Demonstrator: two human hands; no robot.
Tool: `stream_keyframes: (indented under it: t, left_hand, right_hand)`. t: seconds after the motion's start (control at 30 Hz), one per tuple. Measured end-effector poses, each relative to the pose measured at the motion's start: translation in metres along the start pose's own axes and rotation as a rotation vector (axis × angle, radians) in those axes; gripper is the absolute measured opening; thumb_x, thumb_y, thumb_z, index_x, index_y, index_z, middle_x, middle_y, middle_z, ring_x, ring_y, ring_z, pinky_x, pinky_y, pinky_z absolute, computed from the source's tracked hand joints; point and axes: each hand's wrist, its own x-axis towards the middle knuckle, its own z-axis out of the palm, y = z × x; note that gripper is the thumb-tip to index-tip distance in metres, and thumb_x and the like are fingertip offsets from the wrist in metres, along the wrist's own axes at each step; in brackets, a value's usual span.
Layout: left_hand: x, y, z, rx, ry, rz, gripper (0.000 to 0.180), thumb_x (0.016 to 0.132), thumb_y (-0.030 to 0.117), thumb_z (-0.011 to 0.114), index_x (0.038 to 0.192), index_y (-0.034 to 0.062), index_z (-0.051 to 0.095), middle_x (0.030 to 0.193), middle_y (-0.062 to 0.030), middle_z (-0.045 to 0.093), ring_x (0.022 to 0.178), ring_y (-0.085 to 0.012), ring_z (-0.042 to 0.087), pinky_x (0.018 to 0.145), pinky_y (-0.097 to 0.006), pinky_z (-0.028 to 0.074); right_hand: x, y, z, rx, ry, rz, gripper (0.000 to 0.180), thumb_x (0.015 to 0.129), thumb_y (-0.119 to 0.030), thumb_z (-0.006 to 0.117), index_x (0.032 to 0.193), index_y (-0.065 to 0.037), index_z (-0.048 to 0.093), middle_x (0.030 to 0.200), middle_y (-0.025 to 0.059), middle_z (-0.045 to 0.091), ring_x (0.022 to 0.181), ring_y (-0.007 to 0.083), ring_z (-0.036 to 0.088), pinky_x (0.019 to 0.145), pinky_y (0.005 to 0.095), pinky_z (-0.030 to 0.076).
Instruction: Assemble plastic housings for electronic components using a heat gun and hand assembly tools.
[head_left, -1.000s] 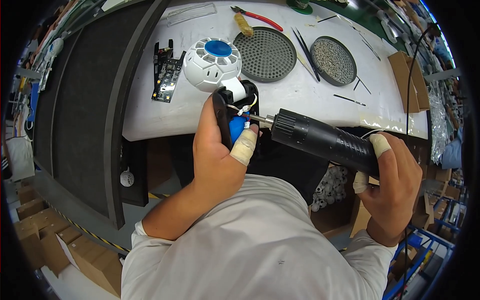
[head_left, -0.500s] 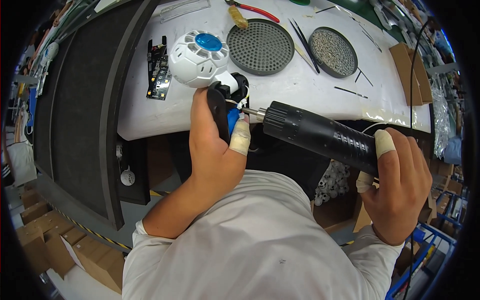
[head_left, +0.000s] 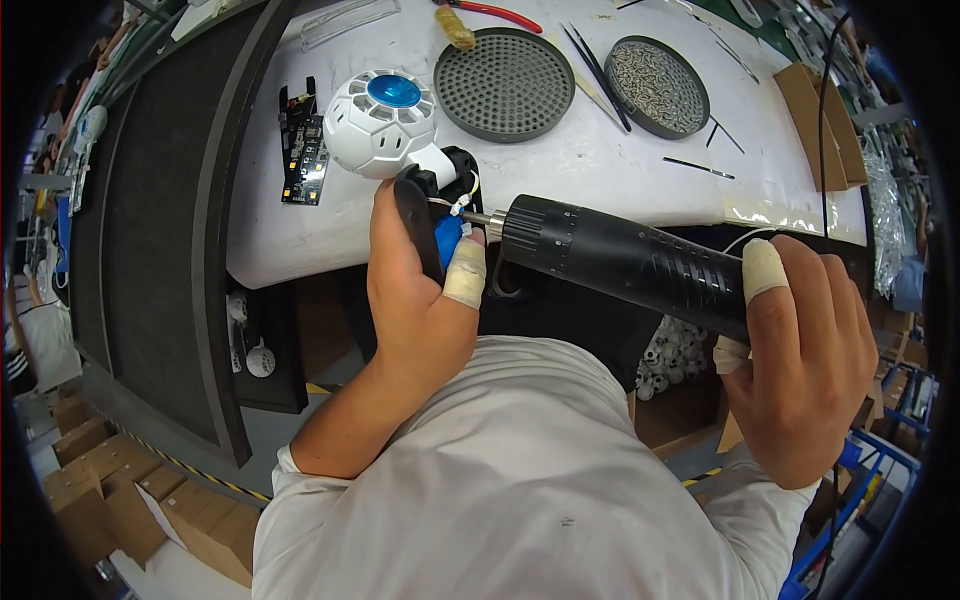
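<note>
Left grip [head_left: 420, 300] over half-hidden blue part [head_left: 447, 238]

Your one view comes from the head camera, worn above your brow and tipped steeply down, so it looks along your own chest and white shirt [head_left: 500, 480] toward the white surface [head_left: 620, 170] ahead; your forearms enter from the lower edge, the left hand [head_left: 415, 300] near the middle, the right hand [head_left: 800, 350] at the right; both sit close to the lens, the surface a little farther; the fisheye bends the surface's edge and darkens the rim; the floor and cardboard boxes [head_left: 90, 490] show at lower left; no second view shares the scene.
</note>
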Motion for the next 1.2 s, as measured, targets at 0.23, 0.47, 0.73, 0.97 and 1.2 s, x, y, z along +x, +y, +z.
stream_keyframes:
  t: [0.23, 0.47, 0.73, 0.97, 1.2]
  left_hand:
    - [0.0, 0.003, -0.001, -0.075, -0.031, -0.054, 0.052, 0.086, -0.007, 0.054, 0.133, -0.0086, 0.033, 0.118, -0.0159, 0.052, 0.107, -0.0192, 0.052, 0.094, -0.03, 0.042]
    - [0.002, -0.011, -0.002, 0.225, 0.027, 0.162, 0.053, 0.085, -0.006, 0.055, 0.133, -0.0093, 0.033, 0.119, -0.0169, 0.051, 0.106, -0.0214, 0.053, 0.094, -0.031, 0.042]
    - [0.002, -0.012, -0.002, 0.23, 0.011, 0.172, 0.054, 0.086, -0.004, 0.057, 0.134, -0.0082, 0.032, 0.118, -0.0156, 0.051, 0.103, -0.0206, 0.054, 0.093, -0.032, 0.043]
    - [0.0, 0.0, 0.003, -0.138, -0.023, -0.042, 0.046, 0.089, -0.004, 0.054, 0.132, -0.0048, 0.036, 0.116, -0.0109, 0.052, 0.099, -0.0143, 0.054, 0.089, -0.028, 0.045]
    - [0.001, 0.004, 0.001, -0.226, -0.046, -0.061, 0.041, 0.09, -0.003, 0.053, 0.128, -0.0025, 0.039, 0.113, -0.0084, 0.052, 0.097, -0.0117, 0.054, 0.087, -0.027, 0.047]
  right_hand:
    - [0.0, 0.0, 0.002, 0.02, 0.001, 0.011, 0.054, 0.046, 0.004, 0.078, 0.095, 0.001, 0.055, 0.098, 0.0172, 0.061, 0.08, 0.0314, 0.062, 0.064, 0.0382, 0.052]
    - [0.004, -0.002, -0.005, -0.008, -0.035, -0.002, 0.05, 0.047, 0.002, 0.077, 0.092, 0.001, 0.055, 0.097, 0.017, 0.06, 0.078, 0.0297, 0.06, 0.06, 0.0371, 0.05]
    - [0.007, -0.004, -0.015, -0.094, -0.103, -0.014, 0.046, 0.05, 0.003, 0.075, 0.091, 0.001, 0.055, 0.096, 0.017, 0.059, 0.077, 0.0287, 0.06, 0.059, 0.0373, 0.05]
    - [0.01, -0.012, -0.014, -0.268, -0.05, -0.09, 0.048, 0.051, 0.003, 0.078, 0.094, 0.0, 0.056, 0.096, 0.0177, 0.06, 0.081, 0.03, 0.062, 0.062, 0.038, 0.053]
    - [0.001, -0.019, 0.007, -0.156, 0.037, 0.175, 0.054, 0.05, 0.003, 0.081, 0.098, -0.001, 0.057, 0.098, 0.0184, 0.061, 0.084, 0.0303, 0.063, 0.065, 0.0376, 0.055]
